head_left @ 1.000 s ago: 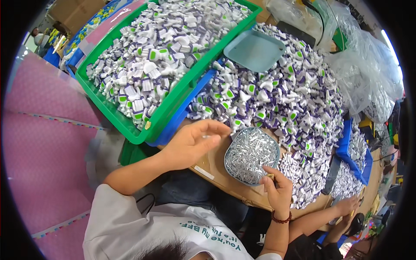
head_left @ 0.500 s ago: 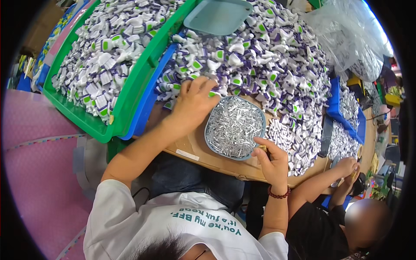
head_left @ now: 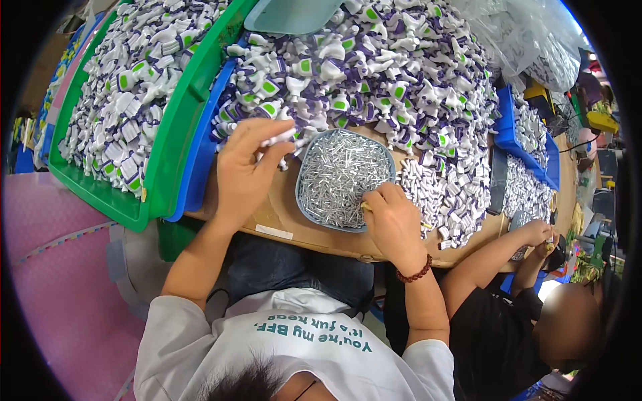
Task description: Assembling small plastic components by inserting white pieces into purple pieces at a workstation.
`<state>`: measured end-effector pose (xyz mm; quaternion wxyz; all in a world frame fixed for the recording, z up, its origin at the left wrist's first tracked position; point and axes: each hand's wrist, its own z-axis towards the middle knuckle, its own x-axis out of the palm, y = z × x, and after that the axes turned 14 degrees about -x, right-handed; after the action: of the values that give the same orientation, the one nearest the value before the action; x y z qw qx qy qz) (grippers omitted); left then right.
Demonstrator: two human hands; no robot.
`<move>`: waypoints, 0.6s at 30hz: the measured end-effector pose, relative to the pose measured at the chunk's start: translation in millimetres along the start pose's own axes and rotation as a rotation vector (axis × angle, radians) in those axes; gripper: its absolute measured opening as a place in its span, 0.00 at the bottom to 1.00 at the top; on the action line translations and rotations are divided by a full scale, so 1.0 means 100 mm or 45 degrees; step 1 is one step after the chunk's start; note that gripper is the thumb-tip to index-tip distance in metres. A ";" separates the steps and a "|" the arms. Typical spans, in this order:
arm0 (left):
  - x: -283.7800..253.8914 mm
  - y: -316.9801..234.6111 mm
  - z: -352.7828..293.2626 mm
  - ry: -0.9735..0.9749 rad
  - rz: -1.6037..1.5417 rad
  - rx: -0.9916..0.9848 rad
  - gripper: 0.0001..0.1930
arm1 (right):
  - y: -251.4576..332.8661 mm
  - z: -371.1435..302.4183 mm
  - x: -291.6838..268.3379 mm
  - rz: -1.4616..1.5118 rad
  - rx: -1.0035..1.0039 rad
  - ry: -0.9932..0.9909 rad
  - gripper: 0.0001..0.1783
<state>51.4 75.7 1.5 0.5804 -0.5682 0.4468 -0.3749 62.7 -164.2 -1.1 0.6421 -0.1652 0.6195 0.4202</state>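
Note:
My left hand point(head_left: 244, 167) is raised left of the tray, pinching a small white plastic toy part point(head_left: 278, 138) between thumb and fingers. At the right rim of a grey-blue tray point(head_left: 299, 195) full of short silver metal pins point(head_left: 344, 175), my right hand point(head_left: 394, 224) is bent down with its fingers drawn together. Something yellowish shows at its fingertips; whether a pin is between them is hidden. A big heap of white and purple toy parts with green patches point(head_left: 334, 70) lies beyond both hands.
On the left stands a green crate point(head_left: 164, 134) full of similar parts, with a blue crate point(head_left: 200, 157) beside it. Smaller white pieces point(head_left: 421, 190) lie right of the tray. Blue bins point(head_left: 515, 137) stand farther right, where a co-worker's hands point(head_left: 538, 237) handle something small.
My left hand has come away from the heap with a white toy part. My right hand has turned down over the tray's rim and closed its fingers. The whole view has shifted slightly.

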 end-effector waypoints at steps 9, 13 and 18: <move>0.27 0.08 -0.49 0.566 -0.861 -0.956 0.12 | 0.09 0.07 -0.26 0.581 0.204 -0.249 0.06; 0.38 0.07 -0.47 0.659 -0.946 -0.948 0.13 | 0.23 0.08 -0.31 0.791 0.236 -0.356 0.06; 0.40 0.06 -0.48 0.699 -0.965 -0.928 0.12 | 0.26 0.09 -0.29 0.835 0.222 -0.374 0.07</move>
<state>18.7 22.8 -6.5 0.0367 -0.7331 0.4465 -0.5117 52.8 -151.8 35.5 0.5671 0.1596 0.5742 0.5686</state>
